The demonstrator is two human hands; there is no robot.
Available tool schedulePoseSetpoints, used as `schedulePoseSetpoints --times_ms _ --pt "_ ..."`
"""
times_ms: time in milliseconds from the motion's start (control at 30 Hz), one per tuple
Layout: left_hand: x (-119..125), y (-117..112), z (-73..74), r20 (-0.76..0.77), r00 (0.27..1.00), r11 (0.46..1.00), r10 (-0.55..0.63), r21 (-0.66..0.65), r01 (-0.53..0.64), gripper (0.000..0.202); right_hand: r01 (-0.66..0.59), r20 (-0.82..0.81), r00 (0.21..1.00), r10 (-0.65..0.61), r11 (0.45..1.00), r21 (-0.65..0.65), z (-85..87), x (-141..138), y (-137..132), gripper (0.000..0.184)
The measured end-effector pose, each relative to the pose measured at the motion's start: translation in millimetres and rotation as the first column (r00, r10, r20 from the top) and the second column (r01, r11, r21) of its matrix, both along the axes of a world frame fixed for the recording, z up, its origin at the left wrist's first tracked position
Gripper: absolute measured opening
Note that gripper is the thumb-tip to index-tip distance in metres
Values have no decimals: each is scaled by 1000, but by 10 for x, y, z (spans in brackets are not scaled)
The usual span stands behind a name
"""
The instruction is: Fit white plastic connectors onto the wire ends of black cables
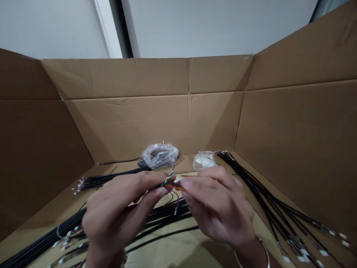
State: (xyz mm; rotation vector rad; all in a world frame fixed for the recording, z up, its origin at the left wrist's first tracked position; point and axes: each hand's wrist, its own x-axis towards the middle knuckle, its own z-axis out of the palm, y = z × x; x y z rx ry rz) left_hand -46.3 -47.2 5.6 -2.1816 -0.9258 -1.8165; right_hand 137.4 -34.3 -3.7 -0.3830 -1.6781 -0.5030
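Observation:
Thin coloured wires stretch between my two hands at the centre of the head view. My left hand pinches them near their base between thumb and forefinger. A green-and-white twisted pair sticks up from that pinch, and a loose wire with a small metal tip hangs below. My right hand has its thumb and fingers closed on the orange and dark wire ends. A small white piece shows behind these wires, too blurred to name. Whatever else lies inside the right fingers is hidden.
Tall cardboard walls surround the work area. Black cable bundles lie at left, behind my left hand and at right, many with white connectors. At the back sit a clear plastic bag and a bag of white parts.

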Motion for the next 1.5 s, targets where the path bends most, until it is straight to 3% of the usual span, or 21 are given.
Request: schedulePoseSetpoints --times_ms 67,133,233,333,400,467,633,767,900,1100,1300,1500 --pt "11 46 -7 -26 999 999 -46 -28 45 10 -169 -96 983 158 979 -117 15 9 13 14" --pt "7 91 4 -62 992 991 -111 -82 105 12 -348 -211 930 302 908 -233 -2 13 12 17" --pt "-6 153 50 -121 972 968 -200 -178 177 16 -568 -387 817 426 710 -417 -32 19 -16 19" --pt "12 193 88 -179 941 931 -286 -286 228 23 -693 -545 718 433 519 -500 -8 33 -40 12" --pt "41 207 83 -183 925 904 -332 -343 256 19 -714 -592 698 403 461 -527 35 48 -35 10" --pt "76 219 53 -164 919 882 -359 -383 276 9 -710 -610 701 370 438 -551 80 65 -11 10" --pt "174 304 -67 -117 921 881 -372 -357 311 21 -695 -616 712 336 460 -553 127 98 69 9" --pt "262 378 -152 -71 957 950 -282 -160 269 33 -679 -613 723 317 485 -551 118 110 93 8" --pt "305 387 -201 -45 968 969 -246 -28 245 31 -663 -600 738 310 499 -558 118 112 87 8" --pt "314 300 -114 -81 969 971 -232 -76 226 32 -641 -570 758 317 520 -564 112 105 77 8" --pt "309 234 3 -185 974 983 -134 -147 107 34 -593 -541 791 286 575 -563 76 110 81 7" --pt "313 239 -44 -209 978 993 9 -116 -34 28 -510 -496 834 241 679 -528 13 84 88 10"
